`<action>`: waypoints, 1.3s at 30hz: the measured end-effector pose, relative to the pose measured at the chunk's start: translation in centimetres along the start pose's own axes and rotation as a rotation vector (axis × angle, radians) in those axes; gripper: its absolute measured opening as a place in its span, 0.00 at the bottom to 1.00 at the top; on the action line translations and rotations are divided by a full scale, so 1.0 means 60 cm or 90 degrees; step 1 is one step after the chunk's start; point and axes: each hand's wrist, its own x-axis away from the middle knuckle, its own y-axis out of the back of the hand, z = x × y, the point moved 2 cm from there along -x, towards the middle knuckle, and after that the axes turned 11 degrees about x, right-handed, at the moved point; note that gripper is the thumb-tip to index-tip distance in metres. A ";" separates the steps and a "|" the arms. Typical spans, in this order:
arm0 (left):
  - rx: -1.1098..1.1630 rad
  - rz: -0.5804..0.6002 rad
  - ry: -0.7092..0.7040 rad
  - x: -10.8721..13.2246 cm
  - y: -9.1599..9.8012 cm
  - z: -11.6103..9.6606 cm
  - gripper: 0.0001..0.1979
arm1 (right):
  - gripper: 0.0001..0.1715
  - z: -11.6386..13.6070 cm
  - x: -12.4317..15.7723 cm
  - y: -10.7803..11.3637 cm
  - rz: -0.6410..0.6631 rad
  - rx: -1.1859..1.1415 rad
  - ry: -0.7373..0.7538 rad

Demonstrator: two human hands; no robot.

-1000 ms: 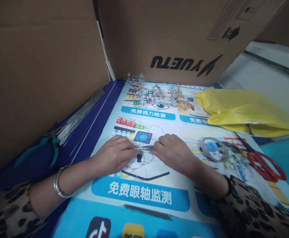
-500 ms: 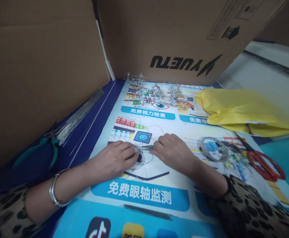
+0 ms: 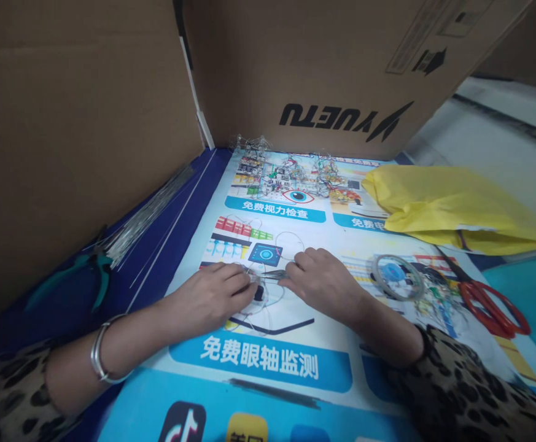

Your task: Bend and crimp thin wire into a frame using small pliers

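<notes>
My right hand [image 3: 318, 282] is closed around metal tweezers [image 3: 274, 275], whose pointed tips face left toward my other hand. My left hand [image 3: 219, 291] pinches a thin wire [image 3: 249, 270] between thumb and forefinger, with the tweezer tips close to those fingertips. Loops of the fine wire [image 3: 272, 325] spread below and above the fingers over the printed poster [image 3: 327, 245]. Whether the tips touch the wire is too small to tell.
Teal-handled pliers [image 3: 99, 282] and a bundle of straight wires [image 3: 141, 221] lie left. Tangled wire pieces [image 3: 327, 175] sit at the back before a cardboard box [image 3: 258, 73]. On the right are a tape roll [image 3: 376, 276], red-handled scissors [image 3: 493, 310] and a yellow bag [image 3: 452, 196].
</notes>
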 end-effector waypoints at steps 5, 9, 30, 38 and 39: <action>-0.001 -0.040 -0.015 0.003 0.001 0.001 0.14 | 0.14 0.001 -0.001 0.001 0.004 -0.004 -0.004; 0.020 -0.082 -0.009 0.009 0.001 0.002 0.15 | 0.14 0.001 -0.002 0.001 0.007 -0.010 -0.003; 0.078 -0.114 0.028 0.013 -0.007 0.010 0.14 | 0.15 -0.002 -0.002 -0.005 0.003 -0.001 0.018; 0.092 -0.122 0.033 0.013 -0.009 0.011 0.14 | 0.17 -0.008 0.000 -0.008 0.001 -0.043 0.015; 0.099 -0.125 0.036 0.013 -0.008 0.011 0.14 | 0.17 -0.007 0.000 -0.008 -0.002 -0.047 0.016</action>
